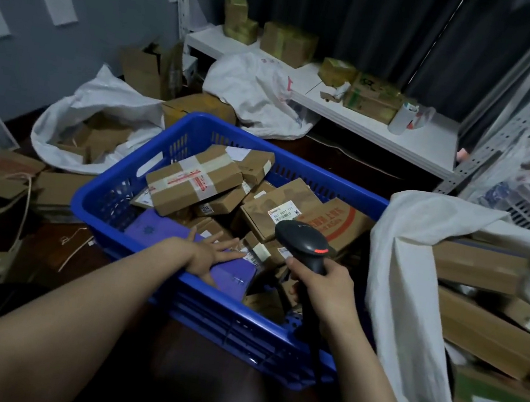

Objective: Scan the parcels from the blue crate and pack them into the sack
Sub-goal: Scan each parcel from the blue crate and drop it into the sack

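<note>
Left hand (212, 256) flat on purple parcel (158, 229); right hand (323, 294) grips scanner (302, 241).

My left hand (210, 256) lies flat, palm down, fingers (230, 251) spread, while my right hand (323, 294) is fisted round the scanner (302, 241).

Head-worn wide view, facing forward and down, close over blue crate (237, 329)

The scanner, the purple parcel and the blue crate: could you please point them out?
scanner (299, 238), head view, its head.
purple parcel (237, 276), head view, top face.
blue crate (237, 331), head view, near wall.
</note>
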